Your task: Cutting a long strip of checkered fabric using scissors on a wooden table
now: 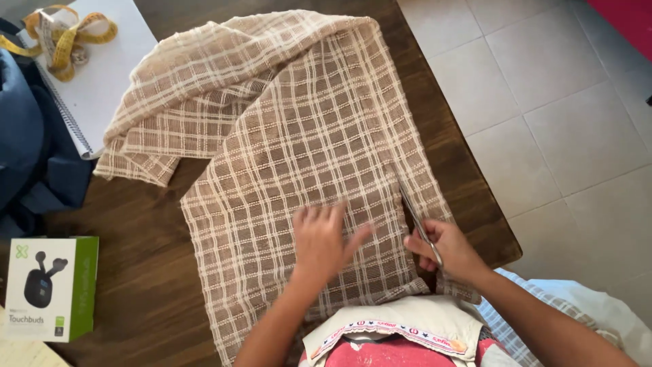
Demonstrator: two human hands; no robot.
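Two bare hands work on a beige and brown checked fabric [299, 143] spread over a dark wooden table [136, 272]. The cloth's long axis runs from the near table edge, by the person's body, away toward the far edge, leaning slightly left; at the far end it folds over and drops back to the left, so a second layer lies across the upper left and its end touches a spiral notebook [102, 75].

The left hand [324, 241] lies flat on the fabric, fingers spread and pointing away from the body, palm down, pressing the cloth and gripping nothing.

The right hand [445, 248] is closed around the handles of a pair of scissors [419, 224] at the cloth's right side. The blades point away from the person and slightly left, roughly in line with the fabric's length, their tips in a dark slit in the cloth. Whether the blades are parted or together cannot be told.

A yellow measuring tape [64, 37] is coiled on the notebook at the far left corner. Dark blue cloth [30, 143] lies bunched at the left table edge. A white and green earbuds box [51, 289] stands near the left, well apart from the fabric. Pale floor tiles [557, 102] show to the right.
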